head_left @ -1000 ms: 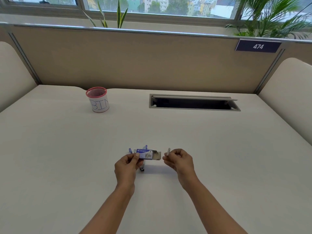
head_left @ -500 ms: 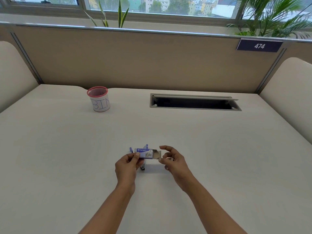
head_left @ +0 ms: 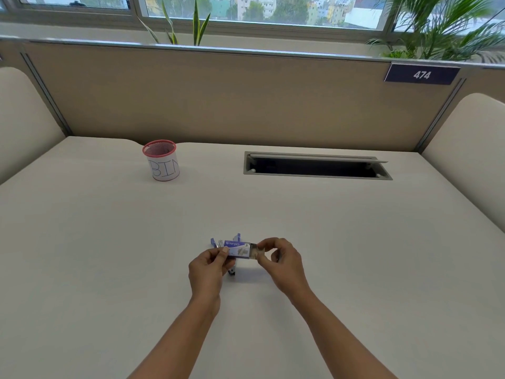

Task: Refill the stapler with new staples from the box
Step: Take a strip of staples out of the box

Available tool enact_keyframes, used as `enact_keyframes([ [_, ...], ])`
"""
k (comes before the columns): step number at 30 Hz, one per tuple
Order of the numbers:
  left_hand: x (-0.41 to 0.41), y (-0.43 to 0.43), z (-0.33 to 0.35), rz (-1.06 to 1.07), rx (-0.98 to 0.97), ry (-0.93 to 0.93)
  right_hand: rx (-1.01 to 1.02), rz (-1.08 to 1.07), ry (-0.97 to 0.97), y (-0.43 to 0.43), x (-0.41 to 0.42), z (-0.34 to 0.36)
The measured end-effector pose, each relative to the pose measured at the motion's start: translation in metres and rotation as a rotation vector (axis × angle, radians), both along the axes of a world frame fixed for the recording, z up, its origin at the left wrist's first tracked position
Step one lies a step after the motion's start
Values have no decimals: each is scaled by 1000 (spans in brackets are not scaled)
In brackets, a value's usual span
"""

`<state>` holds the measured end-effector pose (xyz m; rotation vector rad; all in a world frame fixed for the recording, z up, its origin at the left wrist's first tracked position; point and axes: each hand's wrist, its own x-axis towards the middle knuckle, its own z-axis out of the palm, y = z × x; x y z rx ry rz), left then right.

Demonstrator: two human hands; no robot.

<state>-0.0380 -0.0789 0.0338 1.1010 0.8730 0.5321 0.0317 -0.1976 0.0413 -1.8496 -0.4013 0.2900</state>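
a: what's different from a second ago?

b: the right hand (head_left: 282, 259). a second ago it sits off to the right of the staple box (head_left: 236, 248), apart from it, with a small pale sliver pinched upright. half a second ago it opens and reaches in. now its fingers (head_left: 263, 246) are curled in and pinch the bare end of the inner tray (head_left: 254, 252) that sticks out of the box's right side.

a: and the sliver?

b: can't tell. it may be a strip of staples tucked in that hand, but it's too small to be sure.

a: the other hand?

b: the left hand (head_left: 209, 265) is where it was. thumb and fingers pinch the box's left end and hold it level just above the table (head_left: 355, 242).

a: where's the stapler?

b: the stapler (head_left: 238, 237) lies on the table right behind and under the box, blue parts poking up past it, mostly hidden. neither hand seems to touch it.

a: so where does that leave the refill?

b: i judge it's still at the box stage. the tray is either about to slide out further or be pushed shut, and loading the stapler looks not yet done.
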Motion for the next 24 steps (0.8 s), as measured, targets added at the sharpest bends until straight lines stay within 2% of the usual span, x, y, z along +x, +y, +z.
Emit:
enact_keyframes([
  [7, -1, 0, 3, -9, 1, -2, -14, -19, -15, 2, 1, -1],
  [9, 0, 1, 2, -10, 3, -3, 63, -51, 66, 2, 0, -2],
  [12, 0, 2, 1, -5, 2, -14, 281, -141, 287, 2, -1, -3],
  [15, 0, 2, 1, -5, 2, -15, 303, -137, 421, 1, -1, -4],
  [24, -2, -2, 5, -23, -11, -25, 332, -97, 471, 6, -5, -6],
])
